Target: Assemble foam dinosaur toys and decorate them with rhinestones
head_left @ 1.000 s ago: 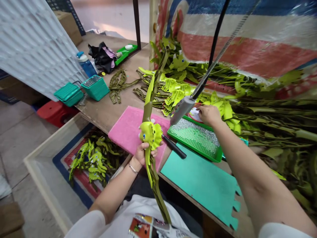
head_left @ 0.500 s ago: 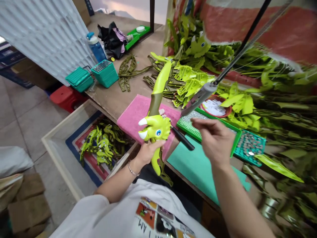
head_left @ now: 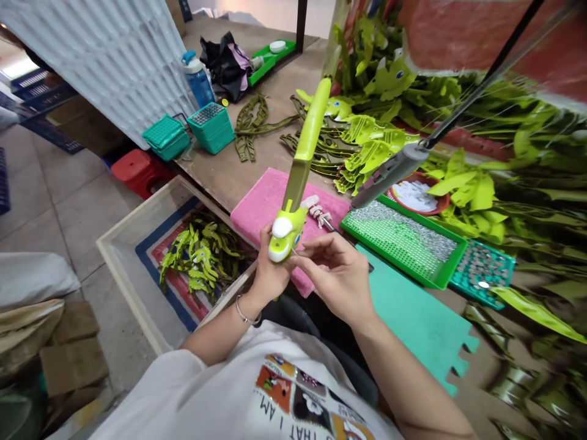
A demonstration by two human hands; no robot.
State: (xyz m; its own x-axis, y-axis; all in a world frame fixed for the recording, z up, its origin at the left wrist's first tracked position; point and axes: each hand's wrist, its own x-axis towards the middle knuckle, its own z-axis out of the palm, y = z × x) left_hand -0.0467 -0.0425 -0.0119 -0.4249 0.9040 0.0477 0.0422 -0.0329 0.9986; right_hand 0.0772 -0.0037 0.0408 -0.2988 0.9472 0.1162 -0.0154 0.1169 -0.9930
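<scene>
My left hand (head_left: 270,273) is closed around the dinosaur-head end of a lime and olive plastic toy (head_left: 299,177). The toy's white-horned head (head_left: 283,235) is turned partly toward me, and its long arm points away over the pink pad (head_left: 254,198). My right hand (head_left: 342,275) is closed in a pinch beside the head. A thin silver piece that looks like a screw (head_left: 295,251) shows at its fingertips, close against the toy. Behind the hands, a hammer-like tool with a cloth-wrapped head (head_left: 316,211) lies on the pad; its handle is partly hidden.
A grey power screwdriver (head_left: 389,174) hangs at the right above a green tray (head_left: 440,278) of small silver parts. Toy halves (head_left: 373,143) lie piled behind. A teal foam mat (head_left: 408,318) is on the bench. At the left, a crate (head_left: 132,293) holds finished-looking toys.
My right hand has come left from beside the green tray to the toy's head. My left hand has turned the toy so its horns face more toward me.
</scene>
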